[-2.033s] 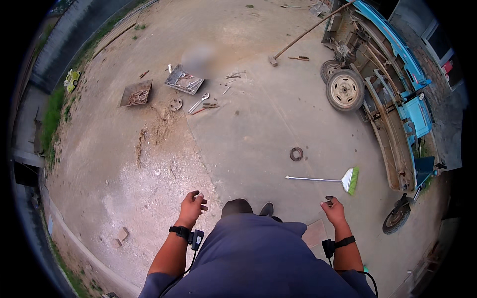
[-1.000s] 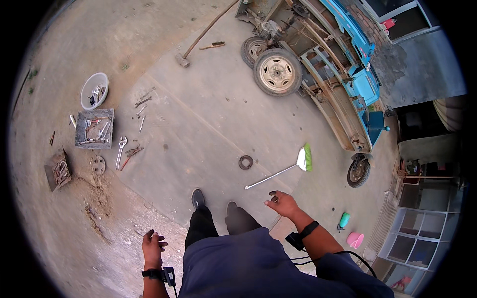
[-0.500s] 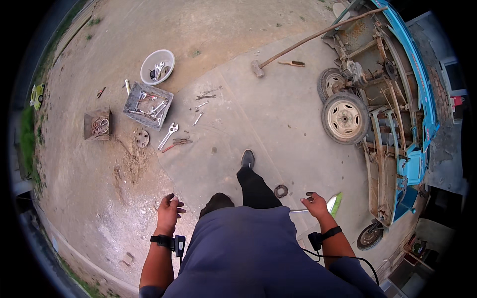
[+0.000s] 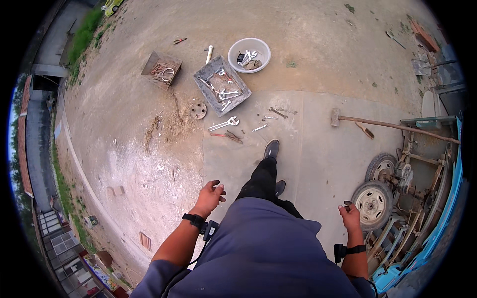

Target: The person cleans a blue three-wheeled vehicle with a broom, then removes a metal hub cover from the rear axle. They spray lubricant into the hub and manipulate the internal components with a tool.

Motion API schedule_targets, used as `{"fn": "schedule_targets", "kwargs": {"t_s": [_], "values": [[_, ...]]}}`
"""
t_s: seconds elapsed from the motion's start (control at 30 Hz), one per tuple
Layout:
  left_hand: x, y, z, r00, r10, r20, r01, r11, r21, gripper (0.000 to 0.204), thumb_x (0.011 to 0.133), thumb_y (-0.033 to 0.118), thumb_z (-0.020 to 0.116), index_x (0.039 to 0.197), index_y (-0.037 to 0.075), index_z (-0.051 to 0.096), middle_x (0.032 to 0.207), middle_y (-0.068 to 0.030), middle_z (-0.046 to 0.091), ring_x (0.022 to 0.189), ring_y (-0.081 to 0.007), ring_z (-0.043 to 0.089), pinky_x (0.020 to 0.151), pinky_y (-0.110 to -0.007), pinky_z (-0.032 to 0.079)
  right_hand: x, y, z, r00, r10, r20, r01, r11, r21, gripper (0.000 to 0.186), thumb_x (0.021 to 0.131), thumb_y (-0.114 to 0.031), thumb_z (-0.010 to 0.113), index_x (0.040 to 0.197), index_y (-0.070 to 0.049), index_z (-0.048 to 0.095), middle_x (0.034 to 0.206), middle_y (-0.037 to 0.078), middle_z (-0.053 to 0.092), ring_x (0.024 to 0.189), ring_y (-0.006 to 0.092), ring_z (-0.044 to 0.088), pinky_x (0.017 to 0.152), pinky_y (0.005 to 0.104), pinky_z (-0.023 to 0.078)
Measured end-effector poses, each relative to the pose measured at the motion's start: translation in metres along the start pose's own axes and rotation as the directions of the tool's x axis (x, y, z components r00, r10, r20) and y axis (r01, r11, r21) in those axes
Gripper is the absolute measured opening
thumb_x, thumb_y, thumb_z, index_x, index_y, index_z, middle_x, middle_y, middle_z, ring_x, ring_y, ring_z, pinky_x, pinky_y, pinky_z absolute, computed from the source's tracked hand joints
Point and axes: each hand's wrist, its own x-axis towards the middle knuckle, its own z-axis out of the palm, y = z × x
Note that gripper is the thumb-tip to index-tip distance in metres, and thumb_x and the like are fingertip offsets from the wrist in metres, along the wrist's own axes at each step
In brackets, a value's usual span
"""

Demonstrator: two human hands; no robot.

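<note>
My left hand [image 4: 209, 197] hangs in the air left of my body, empty, its fingers loosely bent and apart. Over on the right, my right hand [image 4: 350, 214] is also empty, with thumb and fingers loosely curled; it appears beside the tipped vehicle's wheel [image 4: 371, 204]. Neither hand touches anything. On the ground ahead of my feet lie an adjustable wrench [image 4: 223, 124], red-handled pliers [image 4: 228, 137], a small wrench [image 4: 260, 128] and a dark open-end wrench [image 4: 278, 113]. Beyond them stands a grey tray [image 4: 236, 105] full of wrenches.
A white basin [image 4: 267, 58] with tools and a box [image 4: 148, 64] of rusty parts flank the tray. A round metal plate [image 4: 198, 111] lies nearby. To the right lie a long-handled sledgehammer [image 4: 335, 117], a brush [image 4: 366, 131] and the blue vehicle [image 4: 449, 198] on its side.
My view has swung left, so the tools and vehicle appear further right. My feet have shifted in a step. The green-bristled broom near my right hand is out of view; both hands stay empty.
</note>
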Motion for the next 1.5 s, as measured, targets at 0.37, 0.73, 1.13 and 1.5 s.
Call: {"fn": "schedule_targets", "kwargs": {"t_s": [0.37,0.73,1.13,1.5], "values": [[0.078,0.159,0.005,0.997,0.07,-0.019,-0.073,0.985,-0.158,0.054,0.103,0.03,0.058,0.144,-0.002,0.046,0.106,-0.0152,0.072,0.079,-0.0183,0.071,0.066,-0.031,0.052,0.124,-0.173,-0.05,0.992,-0.115,0.049,0.119,0.99,-0.078,0.051,0.089,-0.025,0.077,0.127,0.006,0.062,0.087,0.011,0.072,0.078,0.0161,0.066,0.074,0.0313,0.054],[0.172,0.361,0.089,0.992,0.125,-0.021,-0.126,0.991,-0.042,0.049,0.104,0.026,0.056,0.142,-0.003,0.047,0.101,-0.0147,0.071,0.07,-0.0173,0.068,0.056,-0.028,0.048,0.274,-0.2,-0.128,0.997,0.072,0.011,-0.071,0.993,-0.098,0.059,0.086,-0.041,0.078,0.127,-0.001,0.065,0.103,0.017,0.075,0.094,0.0261,0.073,0.085,0.0368,0.056],[0.259,0.676,0.254,0.965,0.21,0.157,-0.233,0.961,0.151,0.047,0.105,0.025,0.054,0.143,-0.001,0.046,0.097,-0.0127,0.071,0.067,-0.0164,0.067,0.052,-0.027,0.045,0.456,-0.267,-0.297,0.969,0.192,-0.157,-0.186,0.981,0.05,0.058,0.084,-0.048,0.075,0.12,-0.002,0.068,0.099,0.016,0.075,0.097,0.033,0.071,0.087,0.0405,0.056],[0.374,1.043,0.488,0.863,0.317,0.394,-0.474,0.777,0.413,0.051,0.105,0.031,0.054,0.144,0.0,0.046,0.099,-0.0128,0.07,0.067,-0.0153,0.066,0.054,-0.027,0.046,0.583,-0.289,-0.393,0.821,0.474,-0.318,-0.341,0.854,0.394,0.063,0.087,-0.047,0.075,0.127,0.001,0.064,0.1,0.018,0.076,0.096,0.0285,0.074,0.086,0.0367,0.057]]}}
